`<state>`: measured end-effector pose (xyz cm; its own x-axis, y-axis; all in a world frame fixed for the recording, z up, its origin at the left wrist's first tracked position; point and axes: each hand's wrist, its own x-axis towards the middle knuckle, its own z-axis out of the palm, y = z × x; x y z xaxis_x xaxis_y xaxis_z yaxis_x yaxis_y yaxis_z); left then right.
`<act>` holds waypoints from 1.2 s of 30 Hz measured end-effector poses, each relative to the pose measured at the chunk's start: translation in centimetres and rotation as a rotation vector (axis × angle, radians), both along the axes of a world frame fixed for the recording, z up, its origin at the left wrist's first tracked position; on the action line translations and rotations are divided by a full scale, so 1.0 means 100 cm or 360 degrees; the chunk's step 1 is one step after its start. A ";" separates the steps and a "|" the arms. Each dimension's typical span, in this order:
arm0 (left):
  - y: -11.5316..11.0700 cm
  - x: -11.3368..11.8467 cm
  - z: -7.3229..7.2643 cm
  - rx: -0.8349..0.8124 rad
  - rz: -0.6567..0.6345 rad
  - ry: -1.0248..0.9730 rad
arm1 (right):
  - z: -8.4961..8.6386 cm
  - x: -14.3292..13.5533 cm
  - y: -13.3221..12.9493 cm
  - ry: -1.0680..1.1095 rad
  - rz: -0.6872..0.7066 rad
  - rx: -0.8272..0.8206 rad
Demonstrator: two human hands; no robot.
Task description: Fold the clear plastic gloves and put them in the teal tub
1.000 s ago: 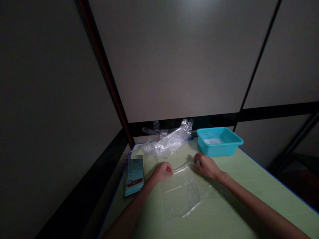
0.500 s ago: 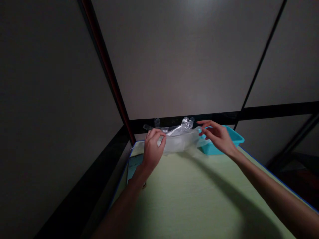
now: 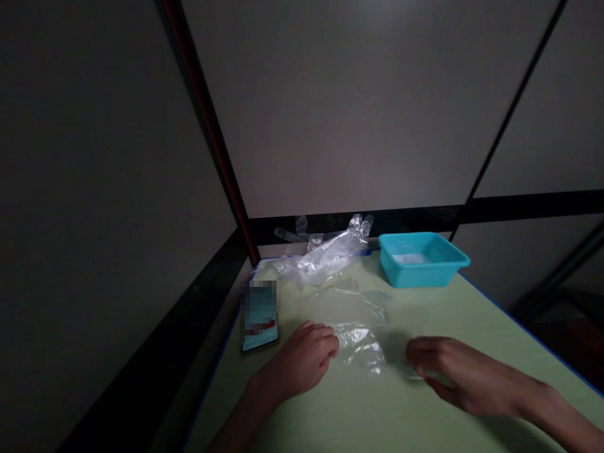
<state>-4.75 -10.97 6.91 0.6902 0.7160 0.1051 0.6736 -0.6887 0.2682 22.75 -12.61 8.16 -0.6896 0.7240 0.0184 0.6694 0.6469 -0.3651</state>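
A thin clear plastic glove [image 3: 361, 345] lies crumpled on the green table [image 3: 377, 415] between my hands. My left hand [image 3: 302, 360] rests on the table with its fingers curled onto the glove's left edge. My right hand [image 3: 453, 372] is low over the table to the right, its fingertips pinched at the glove's faint right edge. In the dim light, the grip itself is hard to make out. A pile of clear plastic gloves [image 3: 325, 255] sits at the table's far edge, beyond both hands.
A teal plastic tub [image 3: 421, 258] with something pale inside stands at the far right of the table. A phone [image 3: 259, 318] lies near the left edge, just beyond my left hand. Grey wall panels with dark frames close in the left and back.
Both hands reached up to the glove pile at the far edge half a second ago. They have come back toward me and down, and a glove lies between them on the table.
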 end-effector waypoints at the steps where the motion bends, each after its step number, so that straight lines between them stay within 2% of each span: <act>1: -0.002 0.001 -0.004 -0.0092 -0.0037 0.0001 | -0.005 0.000 -0.002 -0.0032 0.0054 -0.0093; 3: -0.003 0.000 -0.009 -0.0270 -0.0088 0.0014 | -0.008 0.002 -0.002 -0.0069 0.0170 -0.0315; 4: -0.002 -0.001 -0.010 -0.0361 -0.0105 0.0024 | -0.007 0.004 -0.001 -0.0050 0.0156 -0.0393; 8: 0.005 -0.002 -0.001 -0.0640 -0.0139 -0.0017 | 0.014 0.015 0.011 0.0149 0.0052 -0.0534; 11: 0.012 0.007 0.000 -0.0536 -0.0013 -0.0148 | 0.032 0.012 0.031 0.0273 0.0048 -0.0613; 13: 0.013 0.018 -0.009 -0.0341 0.0127 -0.0218 | 0.031 0.001 0.049 0.0376 0.0035 -0.0559; 16: 0.013 0.032 -0.032 -0.0185 0.0248 -0.0146 | 0.006 -0.019 0.081 0.0441 -0.0120 -0.0276; 17: 0.013 0.036 -0.040 -0.0173 0.0238 -0.0104 | -0.006 -0.025 0.091 0.0380 -0.0190 -0.0149; 19: 0.016 0.040 -0.054 -0.0141 0.0200 -0.0037 | -0.031 -0.034 0.110 0.0352 -0.0321 -0.0053; 21: 0.021 0.044 -0.061 -0.0096 0.0145 -0.0008 | -0.052 -0.039 0.124 0.0352 -0.0460 0.0025; 24: 0.033 0.049 -0.061 -0.0061 0.0065 -0.0008 | -0.071 -0.043 0.141 0.0368 -0.0623 0.0084; 28: 0.044 0.051 -0.057 -0.0066 0.0045 -0.0087 | -0.081 -0.047 0.158 0.0412 -0.0771 0.0081; 32: 0.051 0.040 -0.063 -0.0015 0.0255 -0.0255 | -0.081 -0.047 0.165 0.0494 -0.0815 0.0054; 36: 0.062 0.029 -0.073 -0.0013 0.0465 -0.0490 | -0.082 -0.043 0.162 0.0578 -0.0831 0.0055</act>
<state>-1.84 -4.77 -0.34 0.3954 0.8785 0.2680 0.7277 -0.4777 0.4922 18.43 3.58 0.01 -0.1913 0.9579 0.2139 0.7371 0.2841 -0.6131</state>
